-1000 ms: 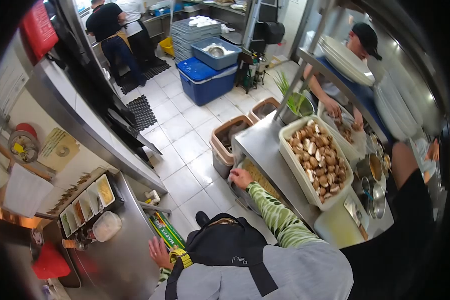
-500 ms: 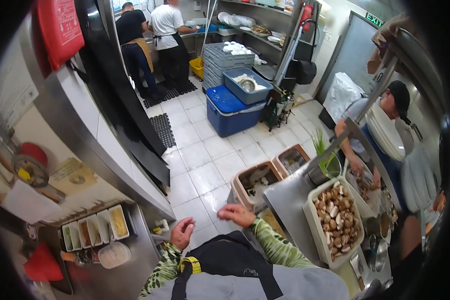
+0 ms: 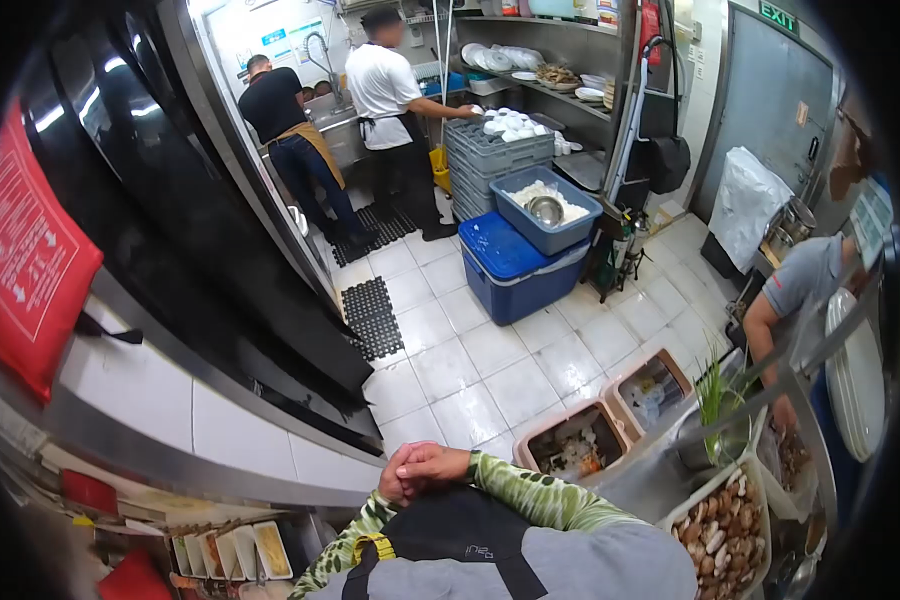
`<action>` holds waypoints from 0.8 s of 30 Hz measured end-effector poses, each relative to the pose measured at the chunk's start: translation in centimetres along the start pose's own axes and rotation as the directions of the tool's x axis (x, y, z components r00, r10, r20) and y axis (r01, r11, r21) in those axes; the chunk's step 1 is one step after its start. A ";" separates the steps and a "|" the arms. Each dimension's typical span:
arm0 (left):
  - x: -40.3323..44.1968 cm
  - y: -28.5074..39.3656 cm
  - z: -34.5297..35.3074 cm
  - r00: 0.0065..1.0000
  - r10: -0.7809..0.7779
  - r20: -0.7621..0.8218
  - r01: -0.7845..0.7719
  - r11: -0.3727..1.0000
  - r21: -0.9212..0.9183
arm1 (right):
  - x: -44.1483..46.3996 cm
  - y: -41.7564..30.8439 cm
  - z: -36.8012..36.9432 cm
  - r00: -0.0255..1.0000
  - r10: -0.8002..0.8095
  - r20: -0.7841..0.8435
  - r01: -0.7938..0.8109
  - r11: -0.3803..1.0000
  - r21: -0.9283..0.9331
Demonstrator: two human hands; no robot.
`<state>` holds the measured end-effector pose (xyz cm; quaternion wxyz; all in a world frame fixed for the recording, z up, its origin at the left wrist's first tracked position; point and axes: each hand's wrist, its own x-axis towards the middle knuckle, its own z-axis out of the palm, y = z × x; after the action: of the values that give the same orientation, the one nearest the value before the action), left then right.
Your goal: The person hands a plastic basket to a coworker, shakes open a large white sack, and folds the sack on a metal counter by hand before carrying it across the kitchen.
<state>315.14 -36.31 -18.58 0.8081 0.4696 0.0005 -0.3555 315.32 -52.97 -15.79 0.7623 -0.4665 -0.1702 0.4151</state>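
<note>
My left hand (image 3: 394, 480) and my right hand (image 3: 437, 462) are clasped together in front of my waist, above a black apron (image 3: 450, 525). The right hand lies over the left, and both have curled fingers; some are hidden. No object shows between them. Nearest on the right stands a pinkish bin (image 3: 523, 447) with food scraps inside. Beyond my right forearm is a pale tub (image 3: 767, 520) of cut brown mushrooms (image 3: 720, 535). Behind that tub, a metal pot (image 3: 698, 452) holds green stalks (image 3: 712, 395).
A blue cooler (image 3: 525, 280) carries a grey-blue tub (image 3: 542, 225) with a metal bowl. Stacked grey racks (image 3: 500, 160) stand behind it. Two people work at the back, another at the right. Black mats (image 3: 372, 318) lie on the tiled floor. Condiment trays (image 3: 235, 553) sit lower left.
My hands have come together from apart into a clasp. The view has swung, so the mushroom tub sits lower and further right. A person at the back now reaches toward the racks.
</note>
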 end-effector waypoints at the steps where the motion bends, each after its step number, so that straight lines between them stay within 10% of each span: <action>1: 1.2 0.3 -0.3 1.000 0.010 -0.017 -0.011 1.000 -0.026 | 0.6 -1.2 -0.9 1.000 0.001 -0.003 -0.001 1.000 -0.023; 17: 20.0 6.5 -0.5 0.976 -0.171 -0.135 0.159 0.983 -0.097 | 5.0 -7.3 -15.8 0.953 -0.061 -0.296 0.040 0.996 -0.074; 24: 31.6 16.1 2.5 0.944 -0.278 0.177 0.275 0.960 0.043 | 6.4 -14.3 -23.7 0.813 -0.228 -0.535 0.165 0.973 -0.163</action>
<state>347.23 -51.41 -15.55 0.7428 0.4375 -0.0102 -0.5066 341.27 -64.58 -16.44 0.7909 -0.5870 -0.0137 0.1725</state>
